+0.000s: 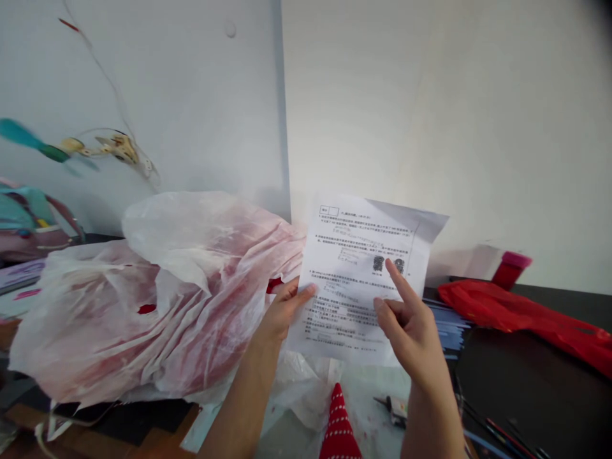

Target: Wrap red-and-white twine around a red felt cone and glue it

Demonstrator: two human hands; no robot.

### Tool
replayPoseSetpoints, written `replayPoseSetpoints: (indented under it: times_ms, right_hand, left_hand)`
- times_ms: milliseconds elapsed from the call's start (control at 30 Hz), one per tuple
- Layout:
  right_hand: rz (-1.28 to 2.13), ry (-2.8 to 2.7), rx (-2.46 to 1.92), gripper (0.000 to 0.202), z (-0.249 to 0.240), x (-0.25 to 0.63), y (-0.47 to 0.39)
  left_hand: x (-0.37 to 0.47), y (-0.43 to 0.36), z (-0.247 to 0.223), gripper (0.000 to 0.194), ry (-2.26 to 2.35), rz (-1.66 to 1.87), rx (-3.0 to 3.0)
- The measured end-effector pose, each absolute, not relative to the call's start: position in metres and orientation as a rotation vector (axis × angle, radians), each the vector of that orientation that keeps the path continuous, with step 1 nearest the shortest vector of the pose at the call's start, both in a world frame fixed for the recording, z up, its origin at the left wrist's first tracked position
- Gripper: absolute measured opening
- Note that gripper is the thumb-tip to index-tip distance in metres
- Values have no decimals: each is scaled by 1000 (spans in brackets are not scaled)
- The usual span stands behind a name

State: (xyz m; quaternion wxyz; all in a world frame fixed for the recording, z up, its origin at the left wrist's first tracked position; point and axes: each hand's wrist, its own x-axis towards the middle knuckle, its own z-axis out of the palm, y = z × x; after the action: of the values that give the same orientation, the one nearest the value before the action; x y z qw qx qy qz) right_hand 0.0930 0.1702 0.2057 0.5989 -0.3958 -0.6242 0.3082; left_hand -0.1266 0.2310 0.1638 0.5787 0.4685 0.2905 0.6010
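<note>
A printed worksheet (pixel 351 290) with lines of text, handwriting and two small dark pictures is held up in front of me. My left hand (pixel 285 309) grips its left edge, thumb on the front, the other fingers partly hidden behind. Over the right half of the sheet is my right hand (pixel 410 325), index finger stretched toward the dark pictures, thumb held apart and the other fingers curled. Nothing shows in that hand. Whether the fingertip touches the paper I cannot tell. The sheet's upper right corner bends.
A large translucent bag (pixel 191 293) with pinkish contents fills the left side. Below the sheet stands a red, white-dotted cone (pixel 338 428), near a small dark-tipped object (pixel 396 409). To the right lie a red plastic bag (pixel 516 315), a pink-capped container (pixel 510 271) and bluish sheets (pixel 447 328).
</note>
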Motion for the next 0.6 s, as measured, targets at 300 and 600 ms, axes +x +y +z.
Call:
replayPoseSetpoints:
  times_ms: [300, 600]
  right_hand:
    - [714, -1462, -918, 71, 204, 95, 172]
    - [645, -1415, -934, 67, 208, 97, 161]
  left_hand:
    - [-127, 232, 164, 29, 650, 1396, 1090]
    - [-126, 229, 168, 31, 665, 1409, 1056]
